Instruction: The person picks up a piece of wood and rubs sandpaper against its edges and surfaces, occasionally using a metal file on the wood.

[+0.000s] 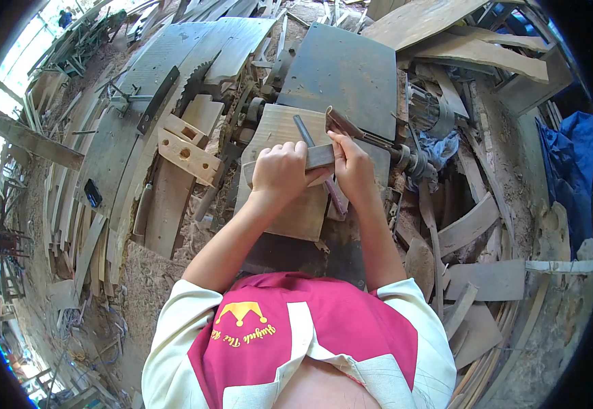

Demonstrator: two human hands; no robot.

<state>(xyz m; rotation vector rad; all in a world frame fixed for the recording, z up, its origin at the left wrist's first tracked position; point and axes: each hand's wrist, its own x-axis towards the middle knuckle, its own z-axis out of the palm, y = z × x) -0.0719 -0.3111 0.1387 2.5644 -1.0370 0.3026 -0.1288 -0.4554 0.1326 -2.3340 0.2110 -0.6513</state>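
Note:
My left hand (279, 170) is closed around a flat grey-brown bar (320, 157), whose material I cannot make out. At the bar's right end, my right hand (354, 170) has its fingers and thumb pressed together on it. A round metal rod (303, 129) slants up beyond my left knuckles. Just past my right fingertips lies a narrow brown strip with a curled end (337, 121). Below the bar, a dark reddish-brown piece (337, 199) shows between my hands. A sheet of cardboard (290, 221) lies under both hands.
A grey metal machine table (337, 75) stands ahead, with a motor (433, 109) to its right. To the left, a toothed circular saw blade (194, 85) sticks up near a wooden block with holes (187, 153). Scrap boards (470, 225) and sawdust surround the machine.

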